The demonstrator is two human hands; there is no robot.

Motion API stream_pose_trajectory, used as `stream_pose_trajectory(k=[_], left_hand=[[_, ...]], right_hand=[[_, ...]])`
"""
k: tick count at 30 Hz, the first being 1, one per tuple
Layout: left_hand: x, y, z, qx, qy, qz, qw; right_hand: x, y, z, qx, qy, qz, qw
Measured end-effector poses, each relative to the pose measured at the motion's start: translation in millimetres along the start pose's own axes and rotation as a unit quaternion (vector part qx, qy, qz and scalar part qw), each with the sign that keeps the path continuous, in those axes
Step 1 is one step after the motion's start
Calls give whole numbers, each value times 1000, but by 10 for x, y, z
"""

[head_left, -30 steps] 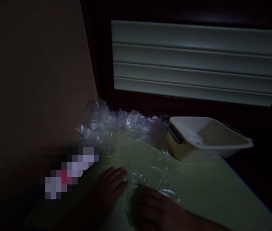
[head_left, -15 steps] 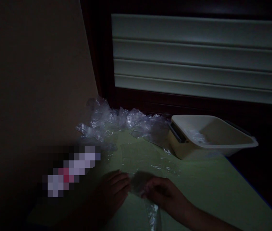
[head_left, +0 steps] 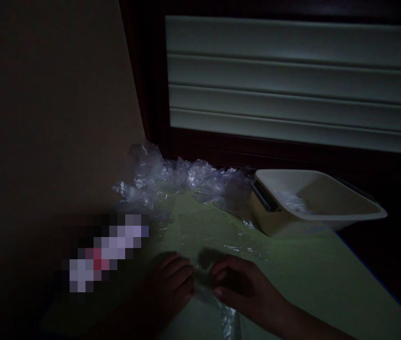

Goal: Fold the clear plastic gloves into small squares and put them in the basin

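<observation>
A piece of clear plastic film (head_left: 227, 318) lies at the front of the table, its upper part between my two hands. My left hand (head_left: 172, 285) is at the film's left edge, its fingers curled close together on it; the thumb is hidden. To the right, my right hand (head_left: 243, 288) is over the film with thumb and index finger apart. Another flat clear sheet (head_left: 214, 226) is spread on the table just beyond my hands. The scene is very dark, so the film's edges are hard to make out.
Crumpled clear plastic (head_left: 186, 174) is heaped along the back of the green table (head_left: 292, 283). A cream plastic tub (head_left: 267, 217) with dark handles stands at the back right, some clear plastic inside. A blurred-out pale item (head_left: 115, 248) lies at the left, near the wall.
My right hand's thumb and fingertips have parted from a pinch, and the hand has shifted slightly right. My left hand has hardly moved. The view has shifted a little.
</observation>
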State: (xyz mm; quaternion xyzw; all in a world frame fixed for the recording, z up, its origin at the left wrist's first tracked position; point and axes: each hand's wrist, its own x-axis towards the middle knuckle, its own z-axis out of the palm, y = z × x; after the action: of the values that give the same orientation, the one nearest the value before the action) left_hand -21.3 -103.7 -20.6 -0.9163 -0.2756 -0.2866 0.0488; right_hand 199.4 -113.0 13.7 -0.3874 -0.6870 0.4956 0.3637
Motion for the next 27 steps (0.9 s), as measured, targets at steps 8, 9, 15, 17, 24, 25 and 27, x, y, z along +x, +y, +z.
stream_pose_trajectory(k=[8,9,15,17,24,25,27], left_hand=[[41,14,-49,-11,-28,0,1000],[46,13,-48,-12,-25,2,1000],[54,4,-30,-14,-35,-2,999],[50,2,-29,-13,-37,0,999],[50,11,-28,7,-13,4,1000],[55,15,-36,15,-4,3,1000],[62,23,-59,23,2,-3,1000]], right_hand=[[-53,-209,-55,-169,-99,-180,964],[-53,-183,-57,-191,-108,-198,955],[-95,13,25,-389,-79,-332,856],[-110,19,60,-410,-55,-368,833],[-80,-33,66,-304,-8,-254,918],[-71,-21,55,-272,5,-203,941],[-46,21,32,-205,35,-119,971]])
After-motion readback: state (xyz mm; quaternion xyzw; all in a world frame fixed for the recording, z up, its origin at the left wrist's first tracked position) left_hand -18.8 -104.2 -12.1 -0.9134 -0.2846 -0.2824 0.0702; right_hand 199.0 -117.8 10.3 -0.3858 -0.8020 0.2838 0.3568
